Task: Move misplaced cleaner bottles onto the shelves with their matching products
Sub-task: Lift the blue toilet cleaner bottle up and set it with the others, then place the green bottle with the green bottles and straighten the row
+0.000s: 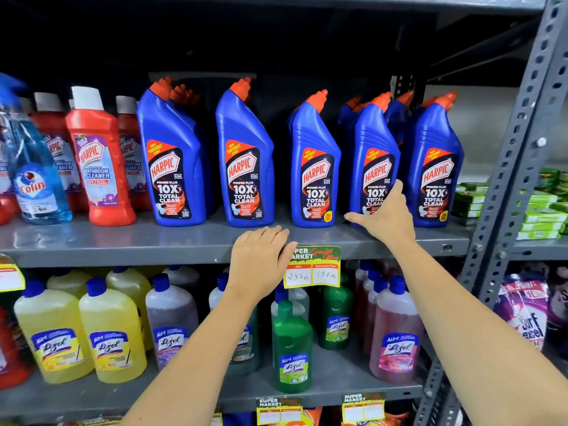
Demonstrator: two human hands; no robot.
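Observation:
Blue Harpic toilet cleaner bottles with orange caps stand in rows on the grey upper shelf. My right hand lies against the lower front of the fourth blue Harpic bottle, thumb stretched left along its base, fingers up its right side. The bottle stands upright on the shelf. My left hand rests palm down on the shelf's front edge, holding nothing. Red Harpic bathroom cleaner bottles and a light blue Colin spray bottle stand at the left.
A price tag hangs from the shelf edge beside my left hand. The lower shelf holds Lizol bottles: yellow, purple, green, pink. A perforated grey upright bounds the right side, with green packets beyond.

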